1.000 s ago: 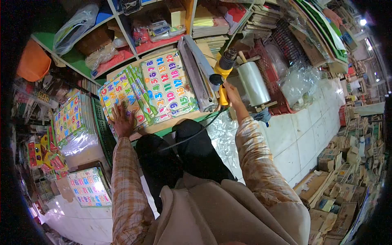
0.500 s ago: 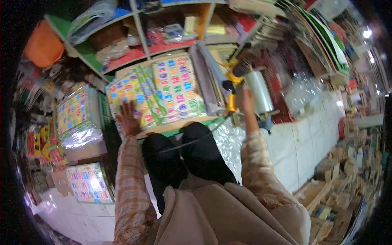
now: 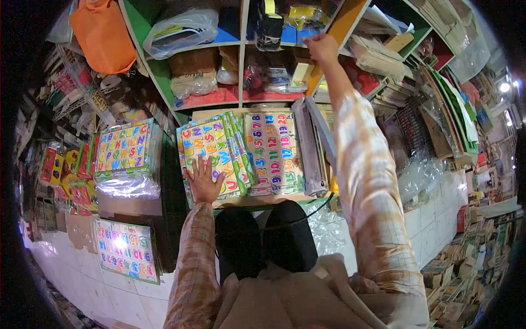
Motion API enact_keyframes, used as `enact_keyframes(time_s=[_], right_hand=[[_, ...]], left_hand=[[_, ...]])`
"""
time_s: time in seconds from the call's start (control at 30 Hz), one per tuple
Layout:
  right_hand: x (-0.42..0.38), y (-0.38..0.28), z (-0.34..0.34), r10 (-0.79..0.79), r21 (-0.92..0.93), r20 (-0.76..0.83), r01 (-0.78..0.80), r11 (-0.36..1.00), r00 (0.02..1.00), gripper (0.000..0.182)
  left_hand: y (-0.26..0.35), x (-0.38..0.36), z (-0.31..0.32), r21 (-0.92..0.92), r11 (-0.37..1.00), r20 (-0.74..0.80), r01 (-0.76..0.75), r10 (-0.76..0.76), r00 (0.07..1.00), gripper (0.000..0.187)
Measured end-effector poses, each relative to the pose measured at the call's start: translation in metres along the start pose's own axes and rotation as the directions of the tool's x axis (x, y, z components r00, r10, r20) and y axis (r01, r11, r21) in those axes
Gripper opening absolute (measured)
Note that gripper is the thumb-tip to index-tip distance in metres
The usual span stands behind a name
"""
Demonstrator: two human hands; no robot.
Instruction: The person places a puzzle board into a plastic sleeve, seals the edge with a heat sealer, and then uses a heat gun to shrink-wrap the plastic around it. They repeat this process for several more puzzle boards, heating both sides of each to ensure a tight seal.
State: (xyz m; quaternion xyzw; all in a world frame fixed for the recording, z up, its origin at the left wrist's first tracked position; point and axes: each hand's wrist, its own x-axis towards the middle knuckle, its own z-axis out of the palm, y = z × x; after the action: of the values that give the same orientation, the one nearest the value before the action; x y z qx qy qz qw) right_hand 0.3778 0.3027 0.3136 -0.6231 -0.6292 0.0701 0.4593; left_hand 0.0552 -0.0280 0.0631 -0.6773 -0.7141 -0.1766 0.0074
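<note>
My left hand [image 3: 203, 181] lies flat with fingers spread on a pile of colourful alphabet boards [image 3: 222, 145] at the front of the work table. Beside the pile lies a number board [image 3: 272, 156]. A long grey metal device with a raised arm [image 3: 311, 145] stands at its right. My right hand [image 3: 324, 48] is stretched out to the shelf unit [image 3: 241, 66], at the front of a blue-floored compartment beside an orange divider. Its fingers are curled together; whatever is between them is too small to make out. A yellow packet [image 3: 304, 16] lies just behind it.
A wrapped stack of alphabet boards [image 3: 123, 148] stands at left, with number boards [image 3: 127, 249] below it near the tiled floor. An orange bag [image 3: 104, 35] hangs at upper left. Clear plastic [image 3: 419, 170] lies at right. A black cable [image 3: 274, 226] crosses above my knees.
My right hand has moved from beside the plastic roll up and forward to the shelf. My left hand stays on the alphabet boards. The view has tilted up and turned right.
</note>
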Motion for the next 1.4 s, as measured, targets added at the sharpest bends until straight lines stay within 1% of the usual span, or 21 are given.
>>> enact_keyframes(time_s=[0.1,0.13,0.17,0.2,0.27,0.3,0.37,0.43,0.5,0.53,0.57,0.6,0.63,0.7,0.8,0.9,0.93,1.03,1.13,1.33,1.4], right_hand=[[0.027,0.017,0.043,0.215,-0.067,0.052,-0.211,0.975,0.975,0.037],[0.031,0.021,0.054,0.157,-0.085,0.026,-0.154,0.984,0.987,0.03],[0.026,0.003,0.047,0.233,-0.227,0.117,-0.203,0.952,0.965,0.022],[0.017,-0.002,0.046,0.287,0.033,0.139,-0.294,0.955,0.948,0.016],[-0.002,-0.012,0.042,0.39,0.54,0.182,-0.423,0.727,0.903,0.007],[0.014,0.034,0.049,0.28,0.562,0.404,-0.478,0.675,0.871,0.008],[-0.04,0.018,0.032,0.309,0.798,0.468,-0.546,0.254,0.828,0.012],[-0.112,0.01,0.02,0.295,0.842,0.471,-0.523,0.13,0.832,0.008],[-0.192,0.03,0.043,0.219,0.806,0.473,-0.519,0.283,0.854,0.007],[-0.233,0.026,0.046,0.196,0.74,0.545,-0.578,0.344,0.815,0.01],[-0.275,0.052,0.07,0.237,0.718,0.531,-0.58,0.384,0.814,0.012],[-0.31,0.026,0.07,0.261,0.661,0.527,-0.584,0.472,0.808,0.013],[-0.336,0.037,0.083,0.169,0.695,0.518,-0.528,0.488,0.838,0.016],[-0.367,0.04,0.101,0.192,0.657,0.504,-0.518,0.548,0.842,0.011],[-0.379,0.033,0.11,0.183,0.607,0.473,-0.469,0.641,0.862,0.008],[-0.38,0.034,0.117,0.091,0.59,0.482,-0.399,0.702,0.872,0.006],[-0.378,0.032,0.117,0.029,0.522,0.475,-0.308,0.795,0.88,0.004],[-0.378,0.022,0.111,-0.023,0.403,0.464,-0.188,0.895,0.886,0.008],[-0.377,0.021,0.112,-0.096,0.37,0.422,-0.075,0.926,0.902,0.009],[-0.381,0.021,0.11,-0.114,0.258,0.455,-0.008,0.966,0.883,0.01],[-0.379,0.028,0.117,-0.221,0.193,0.43,0.15,0.97,0.876,0.009]], left_hand=[[0.0,0.003,-0.003,0.016,1.0,0.028,0.005,-0.005,1.0,0.069],[-0.001,0.005,-0.002,0.02,1.0,0.031,0.002,-0.002,1.0,0.069],[-0.003,0.003,0.0,0.023,1.0,0.04,0.006,-0.007,0.999,0.07],[-0.004,0.003,0.003,0.028,1.0,0.032,0.012,-0.013,0.999,0.07],[-0.006,0.002,0.005,0.036,0.999,0.02,0.015,-0.016,1.0,0.067],[-0.006,0.002,0.005,0.033,0.999,0.009,0.011,-0.011,1.0,0.066],[-0.01,0.002,0.009,0.033,0.999,-0.004,0.013,-0.013,1.0,0.065],[-0.009,0.001,0.013,0.025,1.0,-0.002,0.019,-0.019,1.0,0.063],[-0.01,0.002,0.013,0.022,0.999,0.023,0.032,-0.033,0.999,0.062],[-0.01,0.002,0.012,0.026,0.999,0.037,0.031,-0.032,0.999,0.061],[-0.011,0.001,0.012,0.029,0.999,0.038,0.033,-0.034,0.999,0.061],[-0.011,0.001,0.013,0.031,0.999,0.039,0.033,-0.034,0.999,0.061],[-0.011,0.001,0.013,0.033,0.999,0.037,0.033,-0.034,0.999,0.061],[-0.01,0.001,0.013,0.032,0.999,0.054,0.043,-0.044,0.998,0.062],[-0.011,0.001,0.013,0.034,0.999,0.052,0.04,-0.042,0.998,0.062],[-0.011,0.001,0.013,0.022,0.999,0.041,0.04,-0.041,0.998,0.063],[-0.01,0.001,0.012,0.026,0.999,0.046,0.041,-0.042,0.998,0.063],[-0.011,0.001,0.013,0.03,0.999,0.044,0.041,-0.042,0.998,0.062],[-0.011,0.001,0.015,0.042,0.998,0.043,0.036,-0.038,0.998,0.063],[-0.012,0.001,0.017,0.041,0.999,0.017,0.026,-0.026,1.0,0.063],[-0.011,0.0,0.016,0.038,0.999,0.019,0.024,-0.025,1.0,0.063]])
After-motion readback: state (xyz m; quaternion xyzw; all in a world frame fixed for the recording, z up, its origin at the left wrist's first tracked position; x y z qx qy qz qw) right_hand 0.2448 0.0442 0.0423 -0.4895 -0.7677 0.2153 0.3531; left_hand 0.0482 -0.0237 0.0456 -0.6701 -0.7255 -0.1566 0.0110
